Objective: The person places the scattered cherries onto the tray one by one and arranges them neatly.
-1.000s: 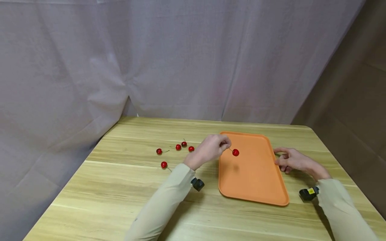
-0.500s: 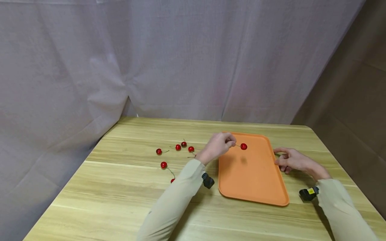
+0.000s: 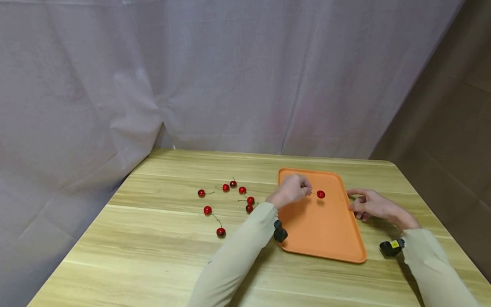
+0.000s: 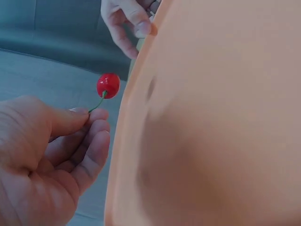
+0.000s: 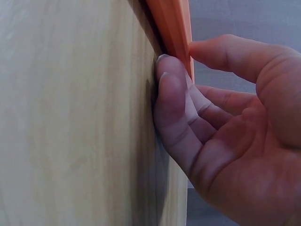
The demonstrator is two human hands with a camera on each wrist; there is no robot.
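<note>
cherry (image 3: 321,194): hanging by its stem over tray (image 3: 326,238)
left hand (image 3: 290,191): fingers pinching the stem
right hand (image 3: 370,204): fingers gripping tray edge
counter (image 3: 153,238): carrying loose cherries (image 3: 226,187)

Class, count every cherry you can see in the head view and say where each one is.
8. One cherry hangs over the orange tray, its stem pinched by the left hand. Seven lie on the table left of the tray. The sleeve may hide more.
</note>
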